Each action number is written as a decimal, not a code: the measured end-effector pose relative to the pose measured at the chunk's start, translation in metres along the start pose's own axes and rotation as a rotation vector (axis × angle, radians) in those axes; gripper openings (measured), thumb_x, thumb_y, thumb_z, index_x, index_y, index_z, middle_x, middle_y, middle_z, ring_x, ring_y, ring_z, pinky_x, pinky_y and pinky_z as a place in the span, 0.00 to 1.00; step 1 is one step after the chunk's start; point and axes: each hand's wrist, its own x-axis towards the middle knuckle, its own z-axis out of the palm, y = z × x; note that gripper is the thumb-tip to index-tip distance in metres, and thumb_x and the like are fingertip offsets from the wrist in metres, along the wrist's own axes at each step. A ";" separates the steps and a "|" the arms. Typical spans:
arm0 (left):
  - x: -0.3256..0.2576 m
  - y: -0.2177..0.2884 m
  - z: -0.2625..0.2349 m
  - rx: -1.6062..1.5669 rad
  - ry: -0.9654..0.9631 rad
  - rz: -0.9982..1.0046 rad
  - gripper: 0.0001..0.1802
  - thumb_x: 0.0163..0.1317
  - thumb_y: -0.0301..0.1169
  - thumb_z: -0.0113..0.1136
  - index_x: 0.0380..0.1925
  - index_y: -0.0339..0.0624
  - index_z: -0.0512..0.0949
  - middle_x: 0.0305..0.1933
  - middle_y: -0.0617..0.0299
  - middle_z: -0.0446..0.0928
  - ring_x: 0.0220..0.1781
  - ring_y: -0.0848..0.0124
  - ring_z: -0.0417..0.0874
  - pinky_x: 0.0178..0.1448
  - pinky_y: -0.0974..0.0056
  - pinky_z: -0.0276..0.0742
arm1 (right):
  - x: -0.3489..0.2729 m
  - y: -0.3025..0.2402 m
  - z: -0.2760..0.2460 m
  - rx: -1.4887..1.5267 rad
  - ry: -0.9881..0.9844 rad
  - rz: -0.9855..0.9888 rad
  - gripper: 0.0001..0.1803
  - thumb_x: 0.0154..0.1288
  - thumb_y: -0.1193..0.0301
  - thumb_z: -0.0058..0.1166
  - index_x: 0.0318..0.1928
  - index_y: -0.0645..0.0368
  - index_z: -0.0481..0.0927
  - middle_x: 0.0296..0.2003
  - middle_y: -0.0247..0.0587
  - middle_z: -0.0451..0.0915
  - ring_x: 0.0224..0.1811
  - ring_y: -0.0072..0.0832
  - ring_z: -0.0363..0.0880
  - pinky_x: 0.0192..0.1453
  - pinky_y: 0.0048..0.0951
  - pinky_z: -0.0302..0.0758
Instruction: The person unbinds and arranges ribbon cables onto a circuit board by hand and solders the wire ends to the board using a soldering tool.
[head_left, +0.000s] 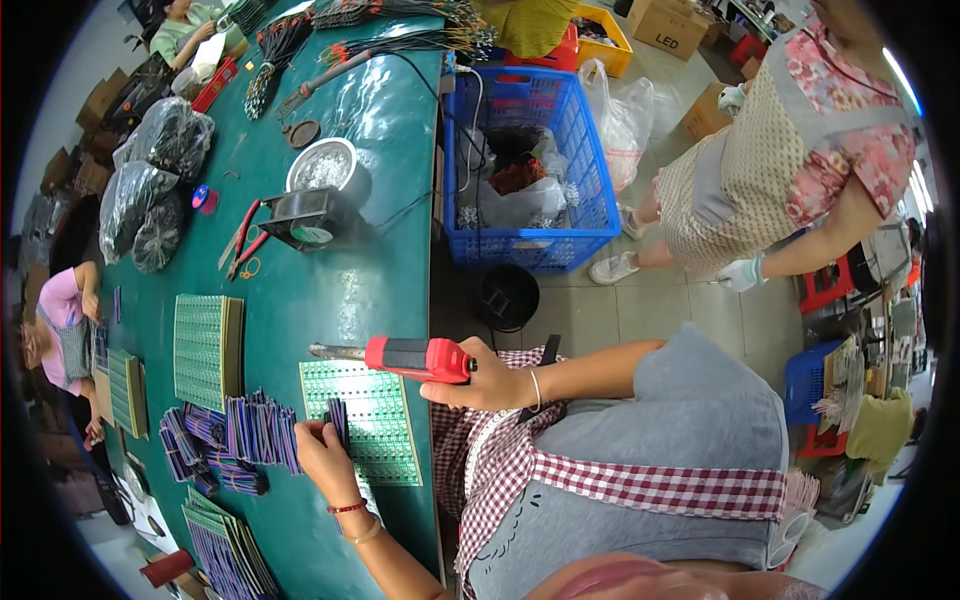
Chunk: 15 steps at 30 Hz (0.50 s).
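My right hand [482, 375] grips a red and black soldering gun [410, 357], its metal tip pointing left above the far edge of a green circuit board panel [385, 440]. Rows of small pads cover the panel, which lies flat near the table's edge. With curled fingers, my left hand [325, 462] rests at the panel's left side, pinching a small bunch of short dark purple wires [338, 418]. Bundles of purple wires [258, 430] lie just left of that hand. What the fingertips touch underneath is partly hidden.
A stack of green panels [205, 350] and another with wires [225, 550] flank the bundles. Farther off are a small fan [305, 218], a white bowl [322, 165], red-handled pliers [245, 245] and black bags [145, 190]. A blue crate [540, 255] stands on the floor; a person [760, 170] is nearby.
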 end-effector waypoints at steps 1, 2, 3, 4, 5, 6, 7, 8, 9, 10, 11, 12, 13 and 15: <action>0.001 -0.002 0.000 -0.012 0.015 -0.007 0.06 0.64 0.22 0.63 0.36 0.33 0.74 0.31 0.50 0.79 0.31 0.56 0.80 0.39 0.54 0.76 | -0.002 0.001 0.001 -0.007 0.001 -0.001 0.17 0.69 0.62 0.64 0.47 0.63 0.80 0.22 0.36 0.75 0.24 0.20 0.72 0.33 0.29 0.71; 0.001 -0.003 0.001 -0.033 0.022 -0.031 0.07 0.64 0.22 0.64 0.36 0.33 0.75 0.31 0.50 0.79 0.31 0.57 0.80 0.39 0.55 0.76 | -0.003 0.002 0.001 -0.021 0.009 -0.036 0.18 0.68 0.61 0.64 0.48 0.63 0.80 0.22 0.38 0.76 0.24 0.22 0.73 0.34 0.30 0.72; 0.002 -0.004 0.002 -0.061 0.024 -0.072 0.07 0.63 0.22 0.64 0.36 0.33 0.75 0.31 0.51 0.80 0.31 0.59 0.80 0.39 0.56 0.76 | -0.004 0.003 0.001 -0.064 0.021 -0.085 0.18 0.68 0.61 0.64 0.48 0.63 0.80 0.23 0.39 0.76 0.25 0.22 0.73 0.34 0.30 0.72; 0.002 -0.004 0.000 -0.036 0.034 -0.057 0.07 0.63 0.22 0.65 0.35 0.32 0.76 0.30 0.53 0.79 0.29 0.62 0.78 0.38 0.58 0.76 | -0.005 0.003 0.000 -0.106 0.031 -0.132 0.18 0.68 0.61 0.64 0.48 0.63 0.80 0.23 0.40 0.76 0.25 0.22 0.74 0.35 0.30 0.72; 0.002 -0.002 0.000 -0.049 0.061 -0.033 0.06 0.63 0.22 0.65 0.35 0.32 0.76 0.30 0.54 0.79 0.29 0.62 0.77 0.38 0.58 0.76 | -0.005 0.003 0.000 -0.148 0.039 -0.179 0.18 0.68 0.61 0.64 0.48 0.63 0.80 0.23 0.41 0.77 0.25 0.23 0.74 0.35 0.31 0.73; 0.000 0.000 -0.001 -0.060 0.089 -0.027 0.06 0.63 0.21 0.64 0.35 0.32 0.76 0.30 0.54 0.78 0.29 0.63 0.76 0.38 0.58 0.76 | -0.007 0.004 0.000 -0.094 0.024 -0.114 0.18 0.68 0.62 0.64 0.49 0.63 0.80 0.23 0.43 0.77 0.26 0.24 0.75 0.37 0.32 0.73; 0.000 0.003 -0.002 -0.073 0.114 -0.014 0.06 0.63 0.21 0.64 0.34 0.32 0.76 0.30 0.55 0.78 0.29 0.63 0.75 0.38 0.59 0.76 | -0.005 0.003 -0.001 -0.064 0.043 -0.127 0.15 0.68 0.63 0.65 0.44 0.62 0.80 0.22 0.37 0.76 0.24 0.21 0.74 0.33 0.29 0.71; -0.001 0.007 -0.005 -0.088 0.148 0.032 0.04 0.65 0.20 0.62 0.35 0.32 0.76 0.29 0.56 0.77 0.29 0.67 0.74 0.38 0.61 0.75 | -0.005 0.003 0.000 -0.037 0.066 -0.148 0.13 0.68 0.64 0.66 0.39 0.61 0.80 0.21 0.32 0.76 0.22 0.18 0.73 0.29 0.27 0.70; -0.003 0.012 -0.008 -0.125 0.161 0.049 0.04 0.65 0.20 0.62 0.35 0.32 0.76 0.29 0.56 0.77 0.29 0.67 0.74 0.38 0.61 0.75 | -0.004 0.002 0.001 -0.072 0.094 -0.188 0.13 0.68 0.65 0.67 0.35 0.60 0.80 0.19 0.27 0.76 0.20 0.15 0.72 0.26 0.24 0.68; -0.009 0.018 -0.011 -0.165 0.161 0.039 0.04 0.66 0.20 0.61 0.35 0.32 0.76 0.29 0.57 0.76 0.29 0.68 0.74 0.37 0.62 0.74 | -0.005 -0.001 0.000 0.026 0.083 -0.128 0.13 0.68 0.64 0.67 0.36 0.60 0.80 0.19 0.27 0.76 0.20 0.15 0.73 0.25 0.24 0.68; -0.015 0.024 -0.013 -0.224 0.164 0.037 0.03 0.67 0.20 0.61 0.35 0.32 0.76 0.29 0.57 0.76 0.30 0.69 0.74 0.37 0.62 0.74 | -0.005 -0.003 0.000 0.063 0.075 -0.084 0.13 0.68 0.64 0.67 0.36 0.60 0.81 0.20 0.27 0.76 0.20 0.15 0.73 0.25 0.24 0.68; -0.022 0.030 -0.017 -0.222 0.135 0.036 0.03 0.68 0.21 0.60 0.36 0.31 0.76 0.30 0.57 0.77 0.30 0.71 0.75 0.37 0.62 0.74 | -0.005 -0.005 0.000 0.062 0.064 -0.018 0.13 0.68 0.63 0.67 0.37 0.60 0.81 0.20 0.27 0.76 0.20 0.15 0.73 0.24 0.23 0.68; -0.030 0.035 -0.018 -0.206 0.102 0.024 0.03 0.68 0.21 0.60 0.36 0.31 0.76 0.30 0.57 0.77 0.30 0.70 0.75 0.37 0.62 0.74 | -0.005 -0.008 -0.001 0.106 0.063 -0.012 0.13 0.68 0.63 0.67 0.38 0.60 0.81 0.20 0.28 0.76 0.20 0.14 0.73 0.24 0.23 0.68; -0.049 0.043 -0.015 -0.206 0.072 0.057 0.03 0.68 0.21 0.59 0.38 0.31 0.77 0.31 0.56 0.78 0.30 0.70 0.75 0.37 0.62 0.74 | -0.005 -0.011 -0.001 0.056 0.050 0.085 0.14 0.68 0.62 0.67 0.40 0.60 0.81 0.21 0.28 0.77 0.21 0.14 0.73 0.23 0.22 0.68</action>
